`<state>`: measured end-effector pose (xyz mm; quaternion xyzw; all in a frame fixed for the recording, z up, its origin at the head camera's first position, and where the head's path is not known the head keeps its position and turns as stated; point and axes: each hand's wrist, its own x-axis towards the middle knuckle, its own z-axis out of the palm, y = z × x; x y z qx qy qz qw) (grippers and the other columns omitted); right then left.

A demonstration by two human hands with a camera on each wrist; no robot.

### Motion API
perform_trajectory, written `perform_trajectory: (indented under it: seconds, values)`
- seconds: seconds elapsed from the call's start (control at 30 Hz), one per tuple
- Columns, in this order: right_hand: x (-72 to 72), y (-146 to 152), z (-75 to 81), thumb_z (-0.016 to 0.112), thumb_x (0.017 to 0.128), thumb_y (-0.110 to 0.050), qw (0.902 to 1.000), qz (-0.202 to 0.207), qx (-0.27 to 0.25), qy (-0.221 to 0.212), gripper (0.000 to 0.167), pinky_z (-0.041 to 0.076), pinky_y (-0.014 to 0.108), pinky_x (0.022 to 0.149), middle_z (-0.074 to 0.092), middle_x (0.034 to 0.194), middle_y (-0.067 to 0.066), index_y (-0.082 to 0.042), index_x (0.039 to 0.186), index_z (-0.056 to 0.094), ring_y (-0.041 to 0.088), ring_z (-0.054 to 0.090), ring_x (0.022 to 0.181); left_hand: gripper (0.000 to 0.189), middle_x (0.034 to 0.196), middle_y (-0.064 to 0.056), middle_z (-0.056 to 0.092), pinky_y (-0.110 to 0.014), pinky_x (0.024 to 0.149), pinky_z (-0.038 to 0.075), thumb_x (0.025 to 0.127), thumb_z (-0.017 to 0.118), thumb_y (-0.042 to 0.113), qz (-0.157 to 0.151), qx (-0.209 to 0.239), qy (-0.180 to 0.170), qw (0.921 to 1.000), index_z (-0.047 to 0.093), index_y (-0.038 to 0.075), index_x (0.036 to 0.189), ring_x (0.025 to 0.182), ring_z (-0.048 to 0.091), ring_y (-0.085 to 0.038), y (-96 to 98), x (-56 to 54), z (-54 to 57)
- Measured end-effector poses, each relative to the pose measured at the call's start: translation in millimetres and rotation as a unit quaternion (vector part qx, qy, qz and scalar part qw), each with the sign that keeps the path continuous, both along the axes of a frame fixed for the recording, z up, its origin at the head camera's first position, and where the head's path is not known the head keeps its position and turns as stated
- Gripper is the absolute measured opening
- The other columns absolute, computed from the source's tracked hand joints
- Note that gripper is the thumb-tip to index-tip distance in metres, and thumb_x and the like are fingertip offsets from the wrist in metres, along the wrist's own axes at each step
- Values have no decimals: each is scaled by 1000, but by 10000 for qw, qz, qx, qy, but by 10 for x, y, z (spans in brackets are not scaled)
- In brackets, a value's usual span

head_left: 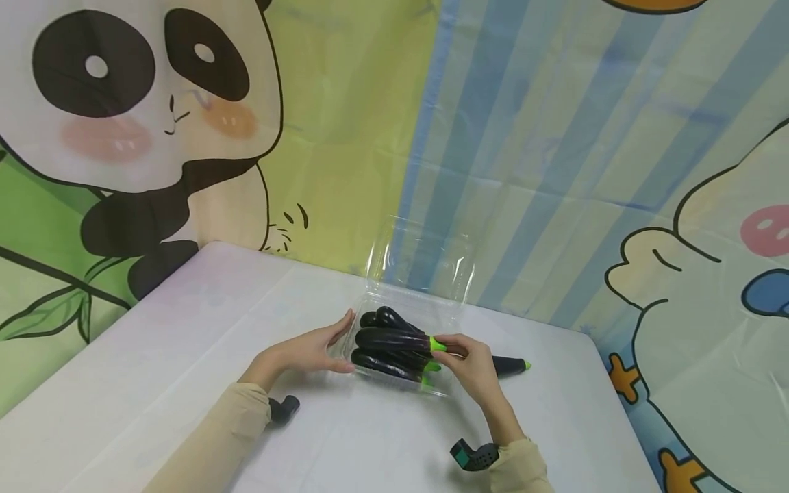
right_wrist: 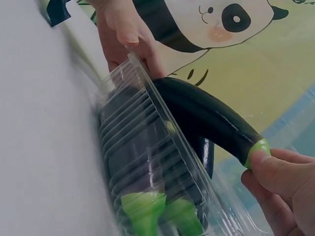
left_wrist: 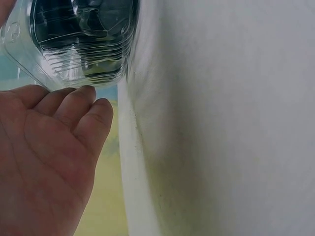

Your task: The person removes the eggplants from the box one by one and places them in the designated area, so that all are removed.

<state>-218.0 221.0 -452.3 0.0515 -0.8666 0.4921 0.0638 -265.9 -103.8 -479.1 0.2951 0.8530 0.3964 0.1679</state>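
Observation:
A clear plastic box [head_left: 394, 385] with a raised hinged lid [head_left: 425, 263] holds several dark eggplants [head_left: 385, 364] with green stem ends. My right hand [head_left: 471, 366] pinches the green end of the top eggplant [right_wrist: 211, 115] between thumb and fingers. In the right wrist view this eggplant slants over the box rim, its far end down by the left hand. My left hand [head_left: 308, 349] rests against the box's left end, thumb and fingers spread. In the left wrist view its fingertips [left_wrist: 86, 93] touch the ribbed plastic.
Another eggplant [head_left: 510, 366] lies on the white table [head_left: 320, 445] right of the box, partly hidden behind the right hand. Behind the table hangs a cartoon-printed cloth [head_left: 345, 137]; the lid stands up close in front of it. Dark wrist cameras [head_left: 473, 455] sit on both wrists.

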Motion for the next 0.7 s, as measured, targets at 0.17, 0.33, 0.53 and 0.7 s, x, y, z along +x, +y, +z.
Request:
perform_trajectory:
  seconds: [0.17,0.33,0.53,0.7]
  values:
    - [111,-51,151,73,79,-1,9999,33,-101,66,28,57,21,77,70,106,12,-5,107,71,15,69,92,116,161,-4,-1,-43,120,15,76,71,57,67,-87,33,9999,-4,13,153,147,8,-24,-11,-15,-28]
    - [137,-38,140,72,81,-2,9994,191,-271,109,27,57,20,77,69,107,14,-3,107,71,7,68,88,115,160,-2,-4,-42,120,15,78,69,57,88,-66,-52,9999,-6,14,153,147,8,-23,-4,1,-43]
    - [40,17,-34,74,79,-6,9984,110,-559,17,27,57,19,77,70,106,9,-10,106,72,5,67,88,117,160,-4,-8,-42,120,12,79,68,56,97,-18,-104,9999,-12,14,152,148,4,-22,18,19,-47]
    - [28,16,-118,75,78,-5,9978,24,-655,6,26,57,20,72,71,103,9,-10,103,73,7,67,84,119,159,-6,-10,-41,120,11,78,68,57,47,13,-17,10000,-16,14,151,148,3,-22,62,19,-71]
